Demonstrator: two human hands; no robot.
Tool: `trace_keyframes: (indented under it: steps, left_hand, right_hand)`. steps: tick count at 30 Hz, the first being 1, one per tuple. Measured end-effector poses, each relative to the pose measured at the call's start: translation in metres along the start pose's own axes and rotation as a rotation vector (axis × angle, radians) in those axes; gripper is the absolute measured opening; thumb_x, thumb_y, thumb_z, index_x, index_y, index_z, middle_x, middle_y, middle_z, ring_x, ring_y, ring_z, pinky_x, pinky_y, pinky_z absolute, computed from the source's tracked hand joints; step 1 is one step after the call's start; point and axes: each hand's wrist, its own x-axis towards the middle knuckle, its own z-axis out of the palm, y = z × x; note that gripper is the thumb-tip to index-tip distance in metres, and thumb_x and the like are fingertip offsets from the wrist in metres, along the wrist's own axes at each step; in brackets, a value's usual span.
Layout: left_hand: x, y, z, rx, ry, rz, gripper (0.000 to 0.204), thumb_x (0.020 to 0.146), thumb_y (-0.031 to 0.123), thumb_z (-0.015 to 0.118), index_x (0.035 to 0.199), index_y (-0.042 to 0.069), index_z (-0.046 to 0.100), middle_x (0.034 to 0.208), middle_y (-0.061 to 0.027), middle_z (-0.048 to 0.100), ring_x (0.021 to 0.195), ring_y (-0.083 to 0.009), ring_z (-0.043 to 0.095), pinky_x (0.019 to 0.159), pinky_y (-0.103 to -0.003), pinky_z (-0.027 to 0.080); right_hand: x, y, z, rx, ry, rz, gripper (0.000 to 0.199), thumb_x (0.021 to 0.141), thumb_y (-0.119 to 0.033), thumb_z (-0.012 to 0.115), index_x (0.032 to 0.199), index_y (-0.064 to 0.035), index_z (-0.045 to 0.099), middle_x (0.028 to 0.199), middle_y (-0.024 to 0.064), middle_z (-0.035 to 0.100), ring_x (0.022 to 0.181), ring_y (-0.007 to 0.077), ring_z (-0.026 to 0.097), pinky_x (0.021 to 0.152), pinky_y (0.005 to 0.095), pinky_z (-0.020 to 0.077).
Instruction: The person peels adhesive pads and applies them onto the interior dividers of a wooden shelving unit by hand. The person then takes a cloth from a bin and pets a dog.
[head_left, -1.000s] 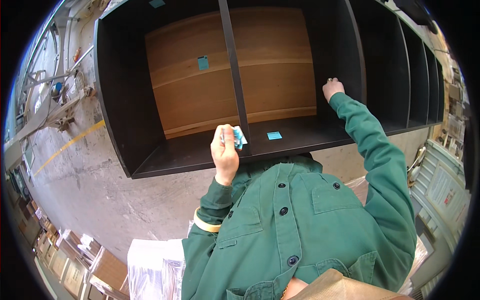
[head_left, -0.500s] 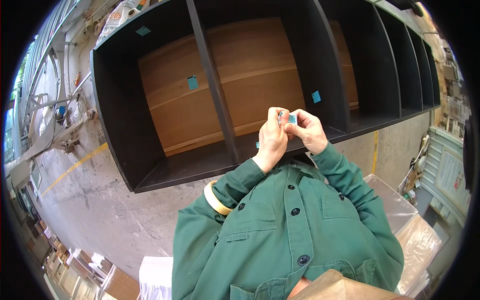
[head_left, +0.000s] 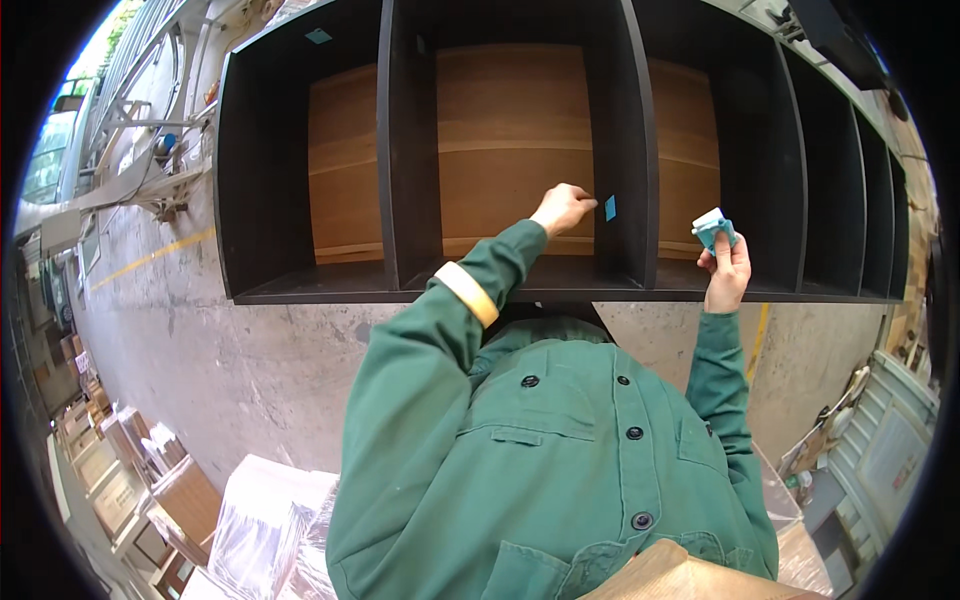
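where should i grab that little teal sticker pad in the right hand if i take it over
Grip the sticker pad by its upper end, coming from above: that part stands clear over the fingertips of the right hand, which wraps its lower half from below.

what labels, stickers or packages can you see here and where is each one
Blue sticker: small rectangle on a black shelf divider, at the left hand fingertips.
Blue sticker: small, on the shelf's black frame, upper left.
Sticker stack: teal and white, held in the right hand.
Plastic-wrapped packages: pale, lower left.
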Motion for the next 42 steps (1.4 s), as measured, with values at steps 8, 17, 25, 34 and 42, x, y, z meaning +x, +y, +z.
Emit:
trace_keyframes:
  steps: [8, 17, 25, 34, 42]
  left_hand:
    - [0.022, -0.019, 0.045, 0.049, -0.102, 0.032, 0.029, 0.079, 0.021, 0.059, 0.097, -0.001, 0.062, 0.088, -0.0196, 0.063, 0.083, -0.0352, 0.06, 0.075, -0.039, 0.047]
    - [0.039, -0.026, 0.062, 0.283, -0.164, 0.203, 0.026, 0.084, 0.017, 0.055, 0.1, -0.002, 0.06, 0.077, -0.0186, 0.062, 0.071, -0.0263, 0.063, 0.065, -0.036, 0.048]
    - [0.03, -0.023, 0.059, 0.091, -0.161, 0.143, 0.023, 0.087, 0.017, 0.052, 0.095, -0.002, 0.059, 0.07, -0.0199, 0.06, 0.063, -0.0314, 0.06, 0.06, -0.038, 0.046]
    - [0.033, -0.034, 0.061, 0.281, -0.054, 0.445, 0.018, 0.087, 0.013, 0.048, 0.079, -0.002, 0.052, 0.071, -0.0237, 0.057, 0.069, -0.0406, 0.057, 0.059, -0.046, 0.045]
    - [0.028, -0.037, 0.082, 0.297, 0.088, 0.487, 0.014, 0.083, 0.007, 0.049, 0.074, -0.004, 0.049, 0.066, -0.024, 0.056, 0.065, -0.0396, 0.057, 0.058, -0.047, 0.045]
  right_hand:
    - [-0.015, 0.043, -0.009, -0.516, 0.211, -0.115, 0.023, 0.086, -0.026, 0.058, 0.085, -0.0033, 0.056, 0.068, 0.0024, 0.055, 0.059, 0.01, 0.05, 0.055, 0.0244, 0.0403]
    - [-0.019, 0.043, 0.007, -1.0, 0.347, -0.232, 0.023, 0.085, -0.032, 0.055, 0.088, -0.0098, 0.058, 0.076, 0.0079, 0.061, 0.07, 0.0264, 0.059, 0.062, 0.0358, 0.0453]
    - [-0.016, 0.047, 0.008, -1.056, 0.381, -0.193, 0.022, 0.084, -0.032, 0.057, 0.087, -0.0099, 0.058, 0.076, 0.0082, 0.061, 0.068, 0.0272, 0.06, 0.06, 0.0358, 0.0454]
    - [-0.016, 0.044, 0.011, -1.079, 0.37, -0.141, 0.022, 0.084, -0.031, 0.057, 0.087, -0.0098, 0.058, 0.076, 0.0091, 0.061, 0.07, 0.0286, 0.06, 0.061, 0.0371, 0.0458]
    - [-0.015, 0.043, 0.01, -1.12, 0.354, -0.133, 0.02, 0.084, -0.03, 0.058, 0.087, -0.0104, 0.058, 0.078, 0.0096, 0.062, 0.071, 0.0302, 0.06, 0.061, 0.038, 0.0462]
